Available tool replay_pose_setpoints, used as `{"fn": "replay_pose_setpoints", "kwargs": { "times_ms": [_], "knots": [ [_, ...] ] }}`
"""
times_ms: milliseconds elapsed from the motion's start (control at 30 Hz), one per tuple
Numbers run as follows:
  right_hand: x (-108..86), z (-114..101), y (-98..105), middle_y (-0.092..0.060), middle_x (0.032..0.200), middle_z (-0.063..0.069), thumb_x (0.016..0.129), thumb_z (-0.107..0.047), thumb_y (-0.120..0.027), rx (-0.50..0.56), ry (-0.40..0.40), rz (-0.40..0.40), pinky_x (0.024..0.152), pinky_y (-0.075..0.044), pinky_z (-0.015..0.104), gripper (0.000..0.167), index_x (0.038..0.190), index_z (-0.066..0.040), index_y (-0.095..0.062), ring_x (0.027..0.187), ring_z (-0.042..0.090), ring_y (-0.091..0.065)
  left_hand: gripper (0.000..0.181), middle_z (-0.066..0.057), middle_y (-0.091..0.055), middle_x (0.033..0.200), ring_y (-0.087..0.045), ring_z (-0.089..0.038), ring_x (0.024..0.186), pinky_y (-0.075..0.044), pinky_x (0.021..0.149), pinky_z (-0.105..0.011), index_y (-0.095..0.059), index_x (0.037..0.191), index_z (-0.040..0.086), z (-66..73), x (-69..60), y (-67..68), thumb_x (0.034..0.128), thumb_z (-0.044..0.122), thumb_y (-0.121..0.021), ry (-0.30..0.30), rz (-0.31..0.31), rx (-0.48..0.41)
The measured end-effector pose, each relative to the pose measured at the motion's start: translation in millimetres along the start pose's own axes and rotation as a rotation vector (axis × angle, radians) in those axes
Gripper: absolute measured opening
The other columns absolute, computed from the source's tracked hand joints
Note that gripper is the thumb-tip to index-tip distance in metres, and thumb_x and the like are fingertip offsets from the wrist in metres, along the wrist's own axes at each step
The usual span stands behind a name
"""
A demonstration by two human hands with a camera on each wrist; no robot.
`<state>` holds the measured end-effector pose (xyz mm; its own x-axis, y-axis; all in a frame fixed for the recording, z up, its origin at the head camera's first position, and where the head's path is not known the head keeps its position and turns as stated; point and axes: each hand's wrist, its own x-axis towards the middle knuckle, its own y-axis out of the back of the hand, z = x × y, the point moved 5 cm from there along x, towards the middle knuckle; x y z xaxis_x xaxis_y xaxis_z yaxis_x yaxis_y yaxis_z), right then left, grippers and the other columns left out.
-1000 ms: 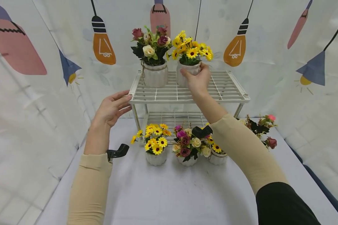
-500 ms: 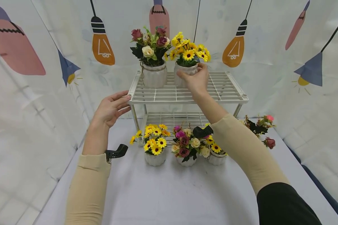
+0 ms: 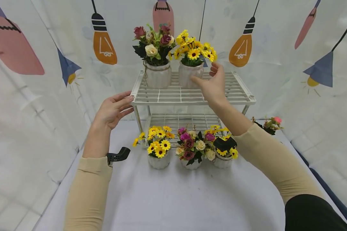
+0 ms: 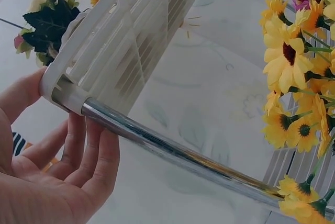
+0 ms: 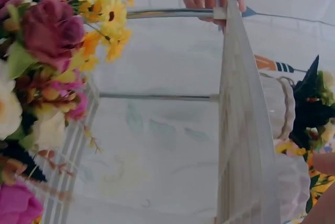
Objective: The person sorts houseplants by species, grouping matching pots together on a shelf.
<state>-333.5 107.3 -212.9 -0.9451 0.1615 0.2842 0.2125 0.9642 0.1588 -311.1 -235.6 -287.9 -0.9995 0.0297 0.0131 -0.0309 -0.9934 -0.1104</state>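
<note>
A white pot (image 3: 188, 77) filled with yellow flowers (image 3: 194, 54) stands upright on the top shelf of a white rack (image 3: 193, 103). The right hand (image 3: 212, 85) is just to its right and near side, its thumb and fingers spread apart; the thumb tip overlaps the pot's right edge, and whether it touches cannot be told. Just left of this pot, a second white pot (image 3: 159, 78), tied with cord, holds dark red and cream roses (image 3: 151, 50). The left hand (image 3: 112, 110) pinches the rack's near left corner, fingers beneath.

Nearer, on the white-covered desk (image 3: 167, 199), three white pots form a row: the left one (image 3: 159, 162) with yellow flowers, the middle one (image 3: 191, 166) with purple, dark red and cream blooms, the right one (image 3: 222, 163) with yellow flowers. More flowers (image 3: 269, 125) show farther right, partly behind the right sleeve.
</note>
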Motion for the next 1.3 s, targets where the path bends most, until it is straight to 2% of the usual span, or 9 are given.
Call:
{"fn": "replay_pose_setpoints", "kwargs": {
  "times_ms": [167,333,433,533,667,867,1000,1167,1300],
  "knots": [
    [-16.3,-1,13,-0.036,0.151,0.002,0.089,-0.021,-0.085,0.006,0.061,-0.021,0.104,-0.042,0.027,0.086,0.155,-0.014,-0.032,0.133,0.015,-0.037,0.068,-0.007,-0.064,0.135,-0.066,-0.017,0.114,-0.049,0.104,-0.038,-0.048,0.153,0.005,0.7,-1.3,0.1,0.0951,0.028,-0.077,0.008,-0.001,0.006],
    [-39.9,5,34,-0.038,0.150,0.003,0.090,-0.019,-0.083,0.002,0.120,-0.047,0.109,-0.040,0.032,0.080,0.154,-0.013,-0.035,0.133,0.016,-0.039,0.069,-0.012,-0.061,0.140,-0.066,-0.018,0.113,-0.052,0.100,-0.035,-0.049,0.152,0.005,0.2,-1.8,0.0,0.0945,0.028,-0.078,0.008,-0.002,0.007],
    [-56.0,12,49,-0.040,0.149,0.005,0.091,-0.020,-0.082,-0.014,0.143,-0.052,0.110,-0.040,0.034,0.076,0.153,-0.012,-0.037,0.134,0.018,-0.041,0.068,-0.009,-0.063,0.137,-0.066,-0.018,0.113,-0.053,0.099,-0.034,-0.050,0.152,0.005,-0.8,-2.5,1.1,0.0943,0.028,-0.078,0.016,0.001,0.007],
    [-69.2,20,65,-0.042,0.147,0.005,0.092,-0.019,-0.081,-0.018,0.153,-0.051,0.108,-0.042,0.033,0.072,0.151,-0.011,-0.040,0.132,0.019,-0.043,0.067,-0.006,-0.065,0.133,-0.065,-0.019,0.115,-0.051,0.102,-0.036,-0.049,0.152,0.005,-0.7,-3.2,2.3,0.0949,0.028,-0.077,0.020,0.002,0.014],
    [-77.0,30,90,-0.045,0.141,0.004,0.092,-0.014,-0.081,0.016,0.155,-0.024,0.100,-0.047,0.026,0.064,0.146,-0.011,-0.046,0.125,0.020,-0.047,0.068,-0.007,-0.064,0.134,-0.064,-0.020,0.117,-0.045,0.108,-0.042,-0.048,0.153,0.005,0.7,-2.4,1.7,0.0955,0.027,-0.077,0.012,-0.002,0.016],
    [-81.3,54,138,-0.055,0.130,0.006,0.088,-0.002,-0.081,0.164,0.148,0.083,0.092,-0.048,0.018,0.048,0.131,-0.009,-0.060,0.120,0.020,-0.051,0.067,-0.005,-0.067,0.129,-0.066,-0.019,0.114,-0.043,0.110,-0.044,-0.049,0.152,0.005,0.8,-0.5,-1.3,0.0947,0.025,-0.078,0.009,0.003,0.003],
    [-89.1,78,169,-0.060,0.118,0.008,0.086,0.005,-0.080,0.256,0.103,0.185,0.086,-0.052,0.016,0.039,0.122,-0.004,-0.065,0.113,0.020,-0.056,0.066,-0.004,-0.067,0.128,-0.066,-0.019,0.113,-0.043,0.110,-0.045,-0.049,0.152,0.005,-0.1,-0.7,-0.3,0.0951,0.025,-0.077,0.010,0.009,0.003],
    [-102.8,108,205,-0.063,0.113,0.006,0.083,0.006,-0.083,0.331,-0.026,0.330,0.075,-0.053,0.014,0.041,0.119,-0.004,-0.066,0.108,0.015,-0.058,0.067,-0.005,-0.066,0.130,-0.065,-0.020,0.115,-0.043,0.111,-0.045,-0.049,0.152,0.005,0.3,-0.7,-0.3,0.0954,0.026,-0.077,0.007,0.002,0.000],
    [-115.3,134,234,-0.062,0.114,0.003,0.081,0.004,-0.085,0.370,-0.125,0.462,0.075,-0.053,0.011,0.044,0.118,-0.008,-0.065,0.108,0.013,-0.059,0.067,-0.005,-0.065,0.130,-0.064,-0.021,0.116,-0.043,0.111,-0.044,-0.049,0.152,0.005,0.9,0.0,-1.0,0.0955,0.026,-0.077,0.005,0.001,0.001]
  ]
}}
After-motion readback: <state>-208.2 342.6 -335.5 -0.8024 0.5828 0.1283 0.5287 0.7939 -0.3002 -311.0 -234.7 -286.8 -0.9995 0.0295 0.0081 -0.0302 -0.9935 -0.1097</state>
